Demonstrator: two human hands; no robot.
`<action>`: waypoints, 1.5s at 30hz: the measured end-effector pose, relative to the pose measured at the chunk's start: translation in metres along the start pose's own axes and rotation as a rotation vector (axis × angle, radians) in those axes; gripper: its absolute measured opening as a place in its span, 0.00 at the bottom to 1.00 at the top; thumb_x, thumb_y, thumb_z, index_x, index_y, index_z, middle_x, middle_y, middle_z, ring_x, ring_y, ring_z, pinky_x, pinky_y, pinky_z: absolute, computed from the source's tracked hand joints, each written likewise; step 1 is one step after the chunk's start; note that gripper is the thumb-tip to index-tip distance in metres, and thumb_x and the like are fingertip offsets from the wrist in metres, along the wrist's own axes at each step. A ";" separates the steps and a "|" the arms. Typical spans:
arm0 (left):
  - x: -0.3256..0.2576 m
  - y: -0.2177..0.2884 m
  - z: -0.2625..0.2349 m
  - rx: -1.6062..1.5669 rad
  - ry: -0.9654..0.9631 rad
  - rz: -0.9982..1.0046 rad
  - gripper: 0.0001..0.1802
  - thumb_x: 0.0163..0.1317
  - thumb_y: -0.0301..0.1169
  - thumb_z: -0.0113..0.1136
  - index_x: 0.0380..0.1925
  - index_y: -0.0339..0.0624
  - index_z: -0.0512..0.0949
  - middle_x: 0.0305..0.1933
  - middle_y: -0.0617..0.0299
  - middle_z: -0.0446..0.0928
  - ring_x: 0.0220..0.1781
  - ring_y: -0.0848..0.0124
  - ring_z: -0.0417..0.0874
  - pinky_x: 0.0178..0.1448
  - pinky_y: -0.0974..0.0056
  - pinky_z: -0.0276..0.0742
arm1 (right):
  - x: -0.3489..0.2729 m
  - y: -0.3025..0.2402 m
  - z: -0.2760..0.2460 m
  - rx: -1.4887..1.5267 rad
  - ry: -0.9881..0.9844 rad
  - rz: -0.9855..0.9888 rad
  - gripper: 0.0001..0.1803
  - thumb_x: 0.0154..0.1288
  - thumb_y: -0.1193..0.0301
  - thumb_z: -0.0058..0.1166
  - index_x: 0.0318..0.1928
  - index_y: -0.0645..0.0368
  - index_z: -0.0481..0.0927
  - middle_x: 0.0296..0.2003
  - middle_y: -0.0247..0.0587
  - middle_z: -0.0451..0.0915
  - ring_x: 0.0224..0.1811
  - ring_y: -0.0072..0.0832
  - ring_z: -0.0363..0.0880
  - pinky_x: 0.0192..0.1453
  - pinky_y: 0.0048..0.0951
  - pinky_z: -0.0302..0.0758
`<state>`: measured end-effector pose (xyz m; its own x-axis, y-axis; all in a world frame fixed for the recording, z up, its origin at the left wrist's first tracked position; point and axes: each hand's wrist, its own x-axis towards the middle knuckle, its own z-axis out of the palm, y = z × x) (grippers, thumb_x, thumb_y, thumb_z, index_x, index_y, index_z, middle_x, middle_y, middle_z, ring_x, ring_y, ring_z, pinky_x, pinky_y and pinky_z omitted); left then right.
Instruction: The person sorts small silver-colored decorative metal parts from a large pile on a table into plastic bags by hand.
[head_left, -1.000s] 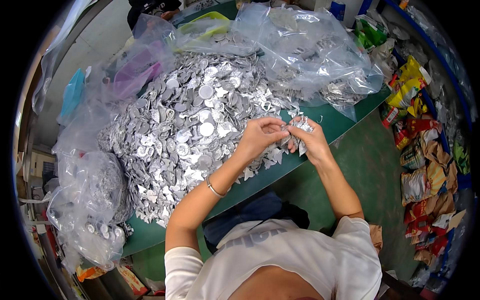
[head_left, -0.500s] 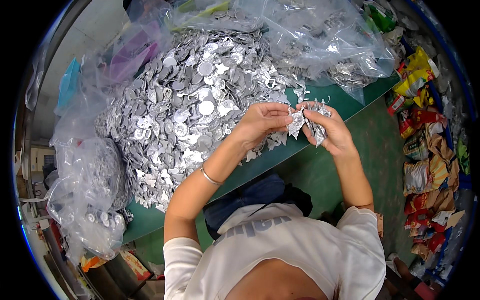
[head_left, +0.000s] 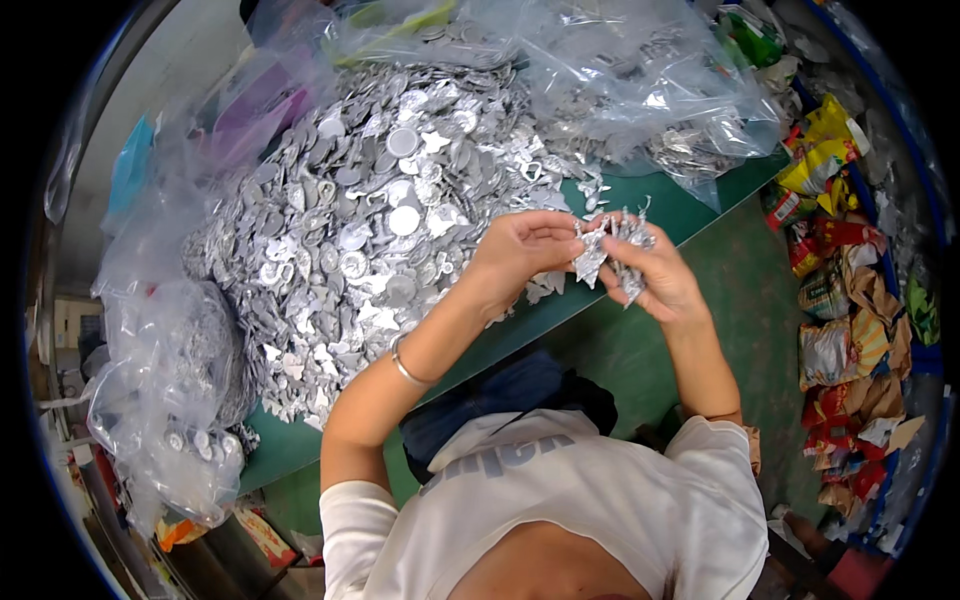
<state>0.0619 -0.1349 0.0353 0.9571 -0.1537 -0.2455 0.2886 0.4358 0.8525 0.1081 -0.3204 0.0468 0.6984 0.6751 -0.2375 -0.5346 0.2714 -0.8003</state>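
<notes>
Above the near edge of the green surface [head_left: 700, 215], the left hand [head_left: 520, 255] and right hand [head_left: 650, 275] meet, both grasping a small cluster of silvery cast-metal pieces [head_left: 605, 250]: the left pinches one end with its fingertips, the right closes around the rest. Working such pieces apart seems to call for a firm right-hand hold and a short twist from the left, kept over the surface so loose bits land on it. A thin metal bangle [head_left: 405, 365] circles the left wrist. Beyond the left hand rises a large heap of grey metal discs and shapes [head_left: 370, 220] covering most of the surface. Clear plastic bags of similar parts [head_left: 640, 90] lie beyond the heap, and more clear plastic bags [head_left: 165, 400] hang off the surface's left end. Right of the surface, crumpled yellow, red and green snack wrappers [head_left: 845, 300] litter the floor.
</notes>
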 end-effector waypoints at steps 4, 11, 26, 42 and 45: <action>-0.005 -0.003 0.007 0.394 0.034 0.280 0.15 0.53 0.20 0.62 0.42 0.31 0.74 0.34 0.61 0.77 0.36 0.77 0.78 0.41 0.73 0.75 | 0.000 0.012 -0.002 -0.027 0.047 0.025 0.13 0.58 0.75 0.55 0.44 0.64 0.72 0.27 0.39 0.75 0.21 0.21 0.75 0.16 0.20 0.70; -0.005 -0.016 0.017 0.474 0.173 0.364 0.18 0.51 0.17 0.62 0.45 0.32 0.73 0.44 0.57 0.73 0.47 0.72 0.76 0.47 0.70 0.75 | 0.001 0.021 -0.023 0.017 0.179 -0.091 0.13 0.57 0.77 0.57 0.43 0.64 0.72 0.25 0.40 0.75 0.18 0.24 0.74 0.15 0.22 0.67; -0.034 -0.025 -0.004 0.913 0.209 0.471 0.16 0.53 0.22 0.59 0.43 0.43 0.75 0.50 0.58 0.67 0.53 0.66 0.70 0.53 0.65 0.68 | 0.103 -0.190 -0.210 -1.137 0.746 -0.541 0.11 0.52 0.72 0.59 0.33 0.66 0.76 0.23 0.37 0.77 0.22 0.28 0.74 0.23 0.29 0.69; -0.147 -0.040 -0.070 1.087 0.870 0.543 0.14 0.49 0.18 0.59 0.38 0.39 0.76 0.48 0.53 0.70 0.52 0.56 0.71 0.55 0.60 0.67 | 0.045 -0.088 -0.103 -1.142 1.018 -1.192 0.16 0.59 0.72 0.53 0.48 0.64 0.71 0.39 0.43 0.70 0.43 0.31 0.69 0.47 0.30 0.68; -0.162 -0.058 -0.079 1.143 0.995 0.514 0.15 0.47 0.17 0.60 0.38 0.38 0.77 0.49 0.53 0.70 0.51 0.57 0.73 0.55 0.62 0.68 | 0.043 -0.006 -0.019 -1.015 0.825 -1.161 0.12 0.59 0.77 0.52 0.44 0.64 0.71 0.37 0.35 0.68 0.37 0.23 0.66 0.44 0.24 0.66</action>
<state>-0.1080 -0.0653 -0.0110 0.7087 0.6046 0.3636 0.2146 -0.6757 0.7052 0.1505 -0.3059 0.0312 0.6800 -0.1238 0.7226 0.6330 -0.3981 -0.6639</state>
